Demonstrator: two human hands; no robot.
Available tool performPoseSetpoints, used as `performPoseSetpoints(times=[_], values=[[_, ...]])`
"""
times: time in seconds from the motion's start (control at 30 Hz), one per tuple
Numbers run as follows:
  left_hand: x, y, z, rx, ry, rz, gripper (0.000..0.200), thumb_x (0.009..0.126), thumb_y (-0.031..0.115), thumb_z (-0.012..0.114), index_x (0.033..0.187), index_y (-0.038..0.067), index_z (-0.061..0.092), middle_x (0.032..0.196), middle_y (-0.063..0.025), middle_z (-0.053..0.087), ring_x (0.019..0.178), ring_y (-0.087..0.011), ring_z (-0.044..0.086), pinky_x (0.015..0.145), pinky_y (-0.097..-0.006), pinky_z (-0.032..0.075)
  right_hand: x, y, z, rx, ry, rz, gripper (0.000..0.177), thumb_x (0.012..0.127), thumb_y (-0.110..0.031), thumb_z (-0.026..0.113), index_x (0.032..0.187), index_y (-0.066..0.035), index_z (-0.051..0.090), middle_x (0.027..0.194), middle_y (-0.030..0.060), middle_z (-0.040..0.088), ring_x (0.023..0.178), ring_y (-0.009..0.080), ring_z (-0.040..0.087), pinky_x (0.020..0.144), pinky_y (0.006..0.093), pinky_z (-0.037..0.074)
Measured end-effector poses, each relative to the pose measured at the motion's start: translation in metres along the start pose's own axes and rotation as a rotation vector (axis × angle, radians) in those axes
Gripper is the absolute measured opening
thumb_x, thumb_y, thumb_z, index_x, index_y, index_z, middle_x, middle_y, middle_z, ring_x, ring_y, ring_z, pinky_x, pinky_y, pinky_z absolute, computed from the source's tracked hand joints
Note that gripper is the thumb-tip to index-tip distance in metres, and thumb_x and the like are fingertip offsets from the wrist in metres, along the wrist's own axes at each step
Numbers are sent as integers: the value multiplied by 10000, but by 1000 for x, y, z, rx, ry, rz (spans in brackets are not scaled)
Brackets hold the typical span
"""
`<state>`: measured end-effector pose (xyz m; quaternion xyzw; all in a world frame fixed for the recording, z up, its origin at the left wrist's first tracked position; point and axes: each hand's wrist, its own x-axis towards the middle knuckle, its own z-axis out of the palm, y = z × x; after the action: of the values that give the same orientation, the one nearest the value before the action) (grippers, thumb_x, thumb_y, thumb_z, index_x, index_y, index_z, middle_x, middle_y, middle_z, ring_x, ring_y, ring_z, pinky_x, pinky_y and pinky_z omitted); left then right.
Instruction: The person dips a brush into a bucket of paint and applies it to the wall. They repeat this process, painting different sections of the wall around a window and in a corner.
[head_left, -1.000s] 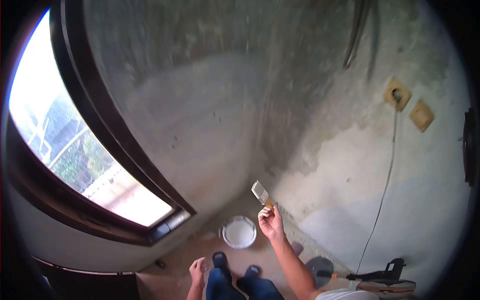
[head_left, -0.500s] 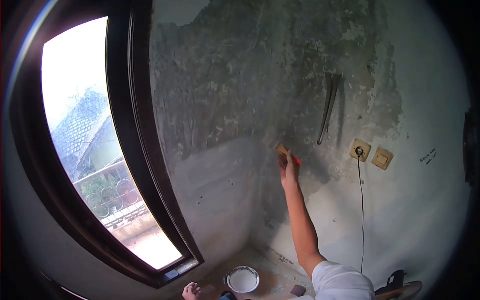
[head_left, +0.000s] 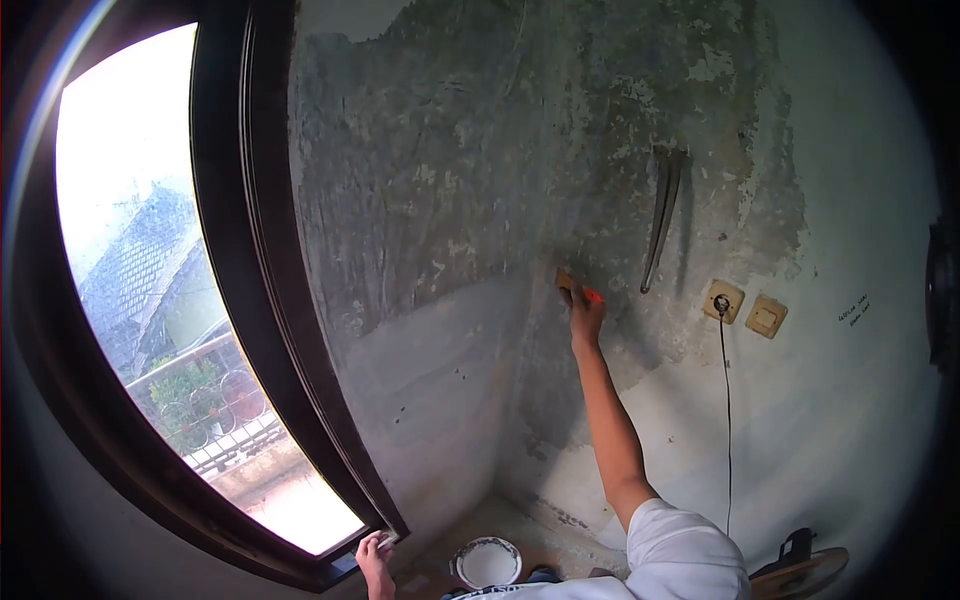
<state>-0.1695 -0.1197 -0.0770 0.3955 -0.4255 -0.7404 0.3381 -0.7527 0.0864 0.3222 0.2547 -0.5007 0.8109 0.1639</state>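
Observation:
My right hand (head_left: 587, 312) is closed round a brush (head_left: 565, 281) with a wooden-coloured body and a red-orange handle part. The brush is at the patchy grey wall (head_left: 430, 170), close to the room's corner. Low at the left, my left hand (head_left: 375, 550) is raised beside the lower corner of the window frame, its fingers curled; whether it holds anything is too small to tell. On the floor below stands a round bowl (head_left: 517, 563) with a dark-speckled rim and white inside.
A dark-framed window (head_left: 270, 290) fills the left side. Two dark strips (head_left: 662, 220) hang on the wall, near a socket (head_left: 722, 302) with a plugged-in black cable (head_left: 727, 420) and a switch (head_left: 766, 316). A round brown object (head_left: 800, 575) stands at the lower right.
My right hand and the brush have shifted slightly right and up. My left hand has risen towards the window frame's lower corner. The view has tilted slightly.

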Motion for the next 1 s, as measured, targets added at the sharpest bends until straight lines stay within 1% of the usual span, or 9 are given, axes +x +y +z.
performPoseSetpoints(times=[0.07, 0.33, 0.4, 0.47, 0.57, 0.63, 0.8, 0.87, 1.0], values=[[-2, -3, 1, -24, 38, 52, 262, 1112, 197, 569, 1245, 62, 750, 1151, -122, 802, 851, -240, 783, 706, -357, 617, 11, 10, -1, 7, 2, -7, 301, 1119, -109, 672, 1329, 106, 660, 1299, 126, 717, 1152, 191, 735, 992, 359, 667], [-15, -71, 9, -158, 111, -24, 234, 1117, 155, 549, 1217, 57, 737, 1075, -126, 811, 782, -206, 765, 650, -316, 607, 38, 42, 5, 20, 32, -116, 276, 1137, -135, 650, 1231, 117, 710, 1135, 90, 769, 988, 162, 754, 916, 305, 617], [-26, -79, 20, -143, 129, -35, 236, 1116, 157, 549, 1221, 59, 737, 1083, -128, 813, 785, -207, 766, 655, -324, 611, 36, 51, 1, -383, -22, -140, 290, 1135, -173, 665, 1170, 104, 743, 1025, 57, 785, 907, 108, 702, 830, 287, 558], [-33, -83, 34, -129, 136, -49, 239, 1115, 159, 549, 1225, 62, 738, 1091, -130, 814, 788, -208, 766, 661, -331, 615, -8, 24, 23, -384, -89, -296, 323, 1130, -214, 678, 1107, 98, 760, 952, 46, 781, 886, 70, 642, 784, 286, 510], [-33, -87, 56, -76, 117, -69, 244, 1112, 156, 552, 1233, 62, 741, 1108, -136, 816, 796, -212, 769, 666, -339, 618, -55, -29, 43, -369, -267, -250, 185, 1080, -100, 700, 1149, 64, 755, 953, 78, 785, 896, 92, 640, 812, 316, 530], [-34, -78, 70, -71, 106, -75, 246, 1112, 160, 555, 1236, 62, 743, 1117, -137, 815, 806, -215, 773, 679, -336, 619, -57, -28, 42, -133, -193, -238, 179, 1080, -95, 698, 1144, 63, 754, 935, 71, 771, 905, 96, 657, 824, 312, 533], [-50, -33, 113, -39, 57, -16, 231, 1123, 186, 585, 1223, 46, 738, 1127, -125, 815, 840, -213, 778, 727, -312, 615, 7, 7, 8, -266, 57, -296, 166, 1078, -81, 695, 1157, 51, 757, 998, 94, 801, 916, 141, 711, 828, 317, 546], [-52, -35, 118, -49, 44, 19, 236, 1126, 194, 590, 1229, 38, 733, 1123, -125, 814, 847, -210, 779, 730, -316, 617, 6, 13, 16, -377, -41, -223, 177, 1081, -78, 679, 1135, 81, 738, 981, 61, 780, 957, 121, 699, 864, 306, 550], [-51, -50, 121, -21, 47, -44, 242, 1123, 191, 586, 1244, 37, 729, 1134, -137, 810, 854, -226, 782, 735, -328, 621, -89, -58, 73, -315, -349, -445, 183, 1020, -27, 720, 1193, 22, 758, 1043, 170, 794, 946, 260, 772, 849, 356, 572]])
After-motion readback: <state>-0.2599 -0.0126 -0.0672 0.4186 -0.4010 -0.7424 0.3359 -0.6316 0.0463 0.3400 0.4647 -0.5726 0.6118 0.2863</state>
